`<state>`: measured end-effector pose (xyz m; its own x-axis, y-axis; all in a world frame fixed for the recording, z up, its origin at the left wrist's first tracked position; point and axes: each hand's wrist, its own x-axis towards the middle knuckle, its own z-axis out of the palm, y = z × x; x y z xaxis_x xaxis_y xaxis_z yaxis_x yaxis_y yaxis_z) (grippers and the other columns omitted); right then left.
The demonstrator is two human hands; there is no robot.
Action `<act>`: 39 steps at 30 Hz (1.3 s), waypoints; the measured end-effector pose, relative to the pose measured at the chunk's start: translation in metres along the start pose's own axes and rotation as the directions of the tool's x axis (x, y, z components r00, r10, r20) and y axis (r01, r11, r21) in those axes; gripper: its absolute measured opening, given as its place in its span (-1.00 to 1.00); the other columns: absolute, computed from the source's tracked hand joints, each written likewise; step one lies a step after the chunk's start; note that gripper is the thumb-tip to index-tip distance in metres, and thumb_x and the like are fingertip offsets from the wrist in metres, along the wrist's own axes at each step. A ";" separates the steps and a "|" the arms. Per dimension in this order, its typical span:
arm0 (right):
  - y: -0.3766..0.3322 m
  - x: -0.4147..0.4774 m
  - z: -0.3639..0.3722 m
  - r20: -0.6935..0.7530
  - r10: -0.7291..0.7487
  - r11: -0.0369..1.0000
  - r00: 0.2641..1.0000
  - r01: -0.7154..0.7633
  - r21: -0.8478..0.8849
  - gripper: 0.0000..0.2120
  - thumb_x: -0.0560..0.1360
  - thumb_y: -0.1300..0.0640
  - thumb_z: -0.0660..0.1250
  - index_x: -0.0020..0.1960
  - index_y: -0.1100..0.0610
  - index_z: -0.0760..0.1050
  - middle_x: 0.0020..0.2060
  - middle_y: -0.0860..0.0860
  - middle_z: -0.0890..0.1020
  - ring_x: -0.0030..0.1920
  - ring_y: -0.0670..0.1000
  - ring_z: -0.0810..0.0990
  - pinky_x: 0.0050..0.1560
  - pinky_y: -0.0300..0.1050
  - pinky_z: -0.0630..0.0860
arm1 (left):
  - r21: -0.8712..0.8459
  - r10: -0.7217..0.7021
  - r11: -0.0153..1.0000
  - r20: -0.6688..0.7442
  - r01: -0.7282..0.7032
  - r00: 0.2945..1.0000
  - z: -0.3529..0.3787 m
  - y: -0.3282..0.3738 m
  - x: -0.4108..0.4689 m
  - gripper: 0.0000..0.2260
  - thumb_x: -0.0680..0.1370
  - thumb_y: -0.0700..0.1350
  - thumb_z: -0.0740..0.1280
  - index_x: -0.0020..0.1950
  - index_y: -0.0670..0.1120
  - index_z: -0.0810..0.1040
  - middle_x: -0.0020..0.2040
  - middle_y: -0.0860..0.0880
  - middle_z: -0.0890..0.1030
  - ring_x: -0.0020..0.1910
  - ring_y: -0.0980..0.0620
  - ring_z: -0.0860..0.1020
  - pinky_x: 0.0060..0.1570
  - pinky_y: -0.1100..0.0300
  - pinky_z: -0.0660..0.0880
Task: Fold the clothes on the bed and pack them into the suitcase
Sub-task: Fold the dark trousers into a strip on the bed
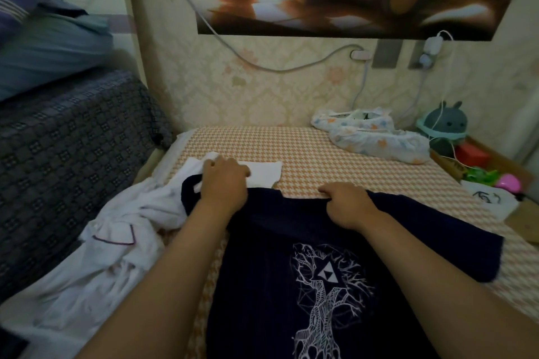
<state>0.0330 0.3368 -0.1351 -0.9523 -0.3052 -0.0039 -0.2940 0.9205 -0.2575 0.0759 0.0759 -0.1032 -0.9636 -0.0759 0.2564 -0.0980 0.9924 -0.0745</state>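
A dark navy T-shirt (335,242) with a white tree print lies face up on the orange houndstooth bed (335,154). My left hand (224,183) grips the shirt's far edge on the left, above a crumpled white garment (140,218). My right hand (347,204) pinches the same far edge on the right, fingers curled round the cloth. The white garment spreads from under the shirt down the left side of the bed. No suitcase is in view.
A patterned white cloth (373,137) lies at the bed's far right by the wall. A dark patterned cover (67,160) and blue pillows (43,46) rise at left. A plush toy (444,125), boxes and small items crowd the right edge. Cables hang on the wall.
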 end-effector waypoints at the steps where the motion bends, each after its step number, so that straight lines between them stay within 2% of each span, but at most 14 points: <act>1: 0.010 -0.002 -0.002 -0.002 0.016 0.991 1.000 -0.016 -0.134 -0.54 0.52 0.21 0.18 0.41 0.06 0.43 0.34 0.08 0.50 0.31 0.16 0.44 0.36 0.07 0.29 | 0.026 0.046 0.999 0.029 -0.047 0.998 0.007 0.014 0.003 -0.71 0.56 -0.07 0.24 0.28 0.07 0.52 0.24 -0.04 0.50 0.26 -0.11 0.40 0.29 -0.02 0.24; 5: 0.040 -0.007 -0.011 -0.079 0.037 0.890 0.996 -0.069 -0.451 -0.68 0.58 -0.06 0.21 0.29 -0.04 0.52 0.23 0.07 0.48 0.27 0.15 0.35 0.30 0.09 0.24 | 0.069 0.069 0.994 0.213 -0.085 0.975 0.029 0.033 0.006 -0.65 0.56 0.16 0.26 0.25 0.02 0.55 0.22 -0.05 0.53 0.22 -0.10 0.44 0.22 0.02 0.31; 8: 0.053 -0.002 -0.018 -0.230 0.014 0.888 0.973 -0.118 -0.445 -0.76 0.56 -0.15 0.30 0.08 -0.04 0.62 0.06 0.03 0.51 0.09 0.08 0.43 0.05 -0.03 0.36 | 0.115 0.062 0.992 -0.059 -0.055 0.996 0.025 0.028 0.009 -0.81 0.54 0.00 0.30 0.05 -0.01 0.67 0.08 -0.07 0.55 0.10 -0.10 0.46 -0.02 0.08 0.36; 12: 0.053 0.010 -0.022 -0.381 0.309 0.950 0.871 -0.304 0.076 -0.75 0.61 -0.02 0.26 -0.06 0.12 0.60 -0.12 0.07 0.64 -0.27 0.01 0.44 -0.34 -0.14 0.29 | -0.238 -0.166 0.966 -0.257 0.104 0.952 0.008 0.036 0.026 -0.83 0.51 -0.18 0.27 -0.14 -0.08 0.67 -0.17 -0.06 0.61 -0.25 -0.04 0.51 -0.37 0.19 0.30; 14: 0.053 0.020 -0.021 -0.427 0.420 0.896 0.801 -0.289 0.337 -0.78 0.62 0.02 0.25 0.00 0.14 0.58 -0.08 0.09 0.66 -0.23 0.02 0.47 -0.28 -0.12 0.32 | -0.573 -0.288 0.805 -0.150 0.154 0.946 0.008 0.042 0.041 -0.81 0.55 -0.20 0.20 -0.07 -0.14 0.62 -0.15 -0.06 0.64 -0.23 -0.06 0.55 -0.27 0.14 0.48; 16: 0.053 0.026 -0.017 -0.414 0.382 0.887 0.826 -0.203 0.415 -0.76 0.63 0.06 0.21 0.23 0.13 0.50 0.07 0.10 0.64 -0.09 0.06 0.55 -0.12 -0.10 0.43 | -0.725 -0.260 0.674 -0.054 0.141 0.964 0.016 0.044 0.049 -0.77 0.61 -0.18 0.16 0.20 -0.14 0.53 0.07 -0.12 0.63 -0.05 -0.12 0.58 -0.06 0.14 0.48; 18: 0.054 0.026 -0.009 -0.194 0.254 0.925 0.948 -0.179 0.336 -0.50 0.64 0.01 0.19 0.53 0.08 0.19 0.34 0.15 0.49 0.24 0.18 0.52 0.22 0.02 0.46 | -0.714 -0.079 0.681 0.148 0.162 0.986 0.027 0.044 0.046 -0.54 0.66 -0.16 0.16 0.55 -0.02 0.17 0.29 -0.17 0.52 0.07 -0.11 0.55 -0.01 0.15 0.41; 21: 0.058 0.022 0.007 0.100 0.167 0.985 0.981 -0.171 0.027 -0.34 0.67 -0.12 0.07 0.62 0.05 -0.17 0.60 0.10 0.05 0.58 0.13 0.06 0.54 0.21 0.06 | -0.667 0.064 0.734 0.259 0.130 0.964 0.040 0.039 0.033 -0.35 0.66 -0.18 0.15 0.60 0.09 -0.18 -0.06 0.00 0.56 -0.23 0.14 0.43 -0.21 0.25 0.37; 22: 0.057 0.020 0.007 0.110 0.156 0.987 0.982 -0.152 -0.045 -0.36 0.68 -0.13 0.03 0.62 0.05 -0.16 0.60 0.08 -0.01 0.59 0.11 -0.02 0.55 0.22 -0.02 | -0.649 0.060 0.755 0.214 0.096 0.975 0.041 0.036 0.031 -0.37 0.65 -0.21 0.14 0.60 0.06 -0.14 -0.10 0.01 0.55 -0.22 0.11 0.47 -0.18 0.22 0.42; 26: 0.038 0.004 -0.001 0.066 0.099 0.984 0.993 -0.088 -0.152 -0.41 0.68 -0.07 0.04 0.62 0.06 -0.07 0.60 0.08 -0.01 0.59 0.12 -0.04 0.55 0.22 -0.06 | -0.612 0.112 0.784 -0.019 -0.100 0.994 0.026 0.022 0.015 -0.51 0.60 -0.33 0.14 0.51 -0.06 0.28 0.38 -0.10 0.47 0.30 -0.09 0.47 0.32 0.09 0.38; 29: 0.009 -0.018 -0.007 0.091 0.003 0.994 0.996 0.007 -0.111 -0.43 0.66 -0.04 0.12 0.61 0.05 0.05 0.59 0.08 0.08 0.58 0.10 0.02 0.55 0.18 -0.02 | -0.533 0.156 0.827 -0.090 -0.180 0.984 0.017 0.008 -0.014 -0.58 0.49 -0.40 0.22 0.24 0.00 0.52 0.18 -0.05 0.56 0.14 -0.04 0.53 0.18 0.06 0.48; 33: -0.032 -0.056 -0.018 0.097 -0.104 0.995 0.990 0.103 0.017 -0.53 0.62 -0.02 0.20 0.51 0.00 0.31 0.49 0.04 0.34 0.45 0.09 0.34 0.46 0.08 0.27 | -0.457 0.242 0.871 0.079 -0.180 0.967 -0.003 -0.009 -0.069 -0.57 0.41 -0.40 0.24 -0.19 0.19 0.34 -0.08 0.05 0.45 -0.05 -0.04 0.51 -0.02 0.09 0.48; 36: -0.066 -0.102 -0.023 0.102 -0.205 0.975 0.973 0.194 0.108 -0.59 0.60 0.01 0.24 0.43 0.00 0.43 0.38 0.00 0.47 0.34 0.06 0.46 0.36 0.02 0.41 | -0.304 0.317 0.920 0.200 -0.249 0.927 -0.018 -0.011 -0.122 -0.64 0.46 -0.33 0.26 0.10 0.10 0.44 0.06 0.04 0.43 0.03 -0.02 0.47 -0.06 0.17 0.40; 39: -0.082 -0.137 -0.010 0.148 -0.287 0.953 0.946 0.266 0.145 -0.62 0.56 0.04 0.28 0.37 0.02 0.49 0.27 0.00 0.52 0.27 0.04 0.50 0.29 0.01 0.46 | -0.242 0.403 0.908 0.271 -0.343 0.874 -0.009 -0.009 -0.152 -0.48 0.45 -0.30 0.31 0.35 0.09 0.40 0.23 0.02 0.35 0.19 0.01 0.38 0.11 0.17 0.40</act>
<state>0.1869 0.3059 -0.1034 -0.8045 -0.5894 -0.0732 -0.5220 0.7605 -0.3862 0.2252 0.0795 -0.1328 -0.9493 0.3071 -0.0667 0.3019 0.9502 0.0774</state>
